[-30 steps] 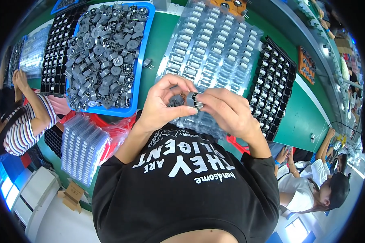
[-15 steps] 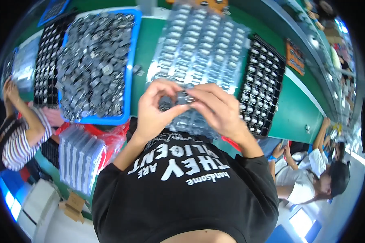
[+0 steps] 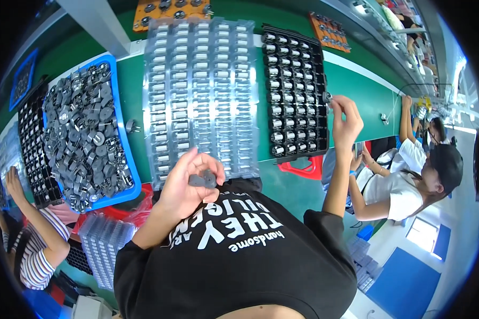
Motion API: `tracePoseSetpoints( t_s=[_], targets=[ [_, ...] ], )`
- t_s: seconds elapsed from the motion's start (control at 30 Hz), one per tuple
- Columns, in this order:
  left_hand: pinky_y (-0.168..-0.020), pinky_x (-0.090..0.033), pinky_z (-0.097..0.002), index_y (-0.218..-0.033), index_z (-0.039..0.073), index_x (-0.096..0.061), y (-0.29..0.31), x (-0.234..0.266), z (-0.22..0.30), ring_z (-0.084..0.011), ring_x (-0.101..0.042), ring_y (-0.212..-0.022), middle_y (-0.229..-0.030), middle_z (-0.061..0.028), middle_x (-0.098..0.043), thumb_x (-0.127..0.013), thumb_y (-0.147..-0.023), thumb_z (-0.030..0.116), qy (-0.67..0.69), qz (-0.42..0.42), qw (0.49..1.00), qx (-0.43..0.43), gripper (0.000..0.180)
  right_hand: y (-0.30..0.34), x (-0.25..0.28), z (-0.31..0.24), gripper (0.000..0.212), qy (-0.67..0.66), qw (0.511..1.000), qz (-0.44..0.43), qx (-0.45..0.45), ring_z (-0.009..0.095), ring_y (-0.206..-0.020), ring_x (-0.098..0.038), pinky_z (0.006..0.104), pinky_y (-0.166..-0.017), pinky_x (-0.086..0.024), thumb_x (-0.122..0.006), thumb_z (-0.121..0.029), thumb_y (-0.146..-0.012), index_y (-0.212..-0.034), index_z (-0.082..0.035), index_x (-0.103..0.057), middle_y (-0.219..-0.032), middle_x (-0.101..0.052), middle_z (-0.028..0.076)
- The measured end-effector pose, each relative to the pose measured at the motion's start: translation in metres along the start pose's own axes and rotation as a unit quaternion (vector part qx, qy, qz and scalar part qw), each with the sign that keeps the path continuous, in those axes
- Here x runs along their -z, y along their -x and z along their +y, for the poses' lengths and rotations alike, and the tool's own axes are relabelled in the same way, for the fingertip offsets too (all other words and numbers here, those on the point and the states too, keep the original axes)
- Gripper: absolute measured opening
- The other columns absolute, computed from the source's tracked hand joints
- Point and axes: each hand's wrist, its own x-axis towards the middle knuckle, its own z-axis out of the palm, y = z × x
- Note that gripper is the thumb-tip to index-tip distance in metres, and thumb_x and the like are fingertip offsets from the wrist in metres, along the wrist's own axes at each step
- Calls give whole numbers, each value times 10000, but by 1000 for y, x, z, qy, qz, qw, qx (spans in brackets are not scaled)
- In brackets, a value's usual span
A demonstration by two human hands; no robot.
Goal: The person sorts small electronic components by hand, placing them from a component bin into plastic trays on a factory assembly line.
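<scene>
My left hand (image 3: 194,178) is cupped in front of my shirt, its fingers curled round a couple of dark grey rounded plastic parts (image 3: 203,179). Out to the right, my right hand (image 3: 347,123) pinches a small dark part (image 3: 327,97) between thumb and fingertips. That part is beside the right edge of a black compartment tray (image 3: 297,154), which holds rows of pieces with bright metal cylinders. Just beyond my left hand lies a clear plastic blister tray (image 3: 199,101) filled with columns of similar silvery pieces.
A blue bin (image 3: 138,183) heaped with dark grey parts stands left, with a loose pronged part (image 3: 132,126) beside it. Orange boards (image 3: 170,9) lie at the back. Stacked clear trays (image 3: 105,244) are lower left. Co-workers sit at both sides; a red stool (image 3: 303,168) is near the tray.
My hands were together over the clear tray, handling a part; now they are apart. My right hand has gone to the black tray's right edge with a small part. The view has shifted right.
</scene>
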Motion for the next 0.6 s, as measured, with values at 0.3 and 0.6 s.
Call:
tracePoseSetpoints(
  t_s=[0.3,0.6],
  targets=[
    [-762,-457,-330,-1129,-2,-537,-5,5,-9,-269,-590,-1024,-1134,-136,-561,-518,-928,9,-127,-4,988,-91,202,-90,-56,78,59,67,986,-32,146,333,-803,-668,374,-686,-528,-669,-11,-863,-920,-21,-660,-909,-681,128],
    [-767,-531,-307,-1064,-35,-597,-2,16,-12,-360,-594,-1196,-1165,-161,-590,-502,-970,3,-117,22,981,-150,140,-122,-100,118,32,144,960,-115,213,365,-744,-640,458,-625,-505,-611,-109,-877,-884,-78,-605,-842,-634,116]
  ],
)
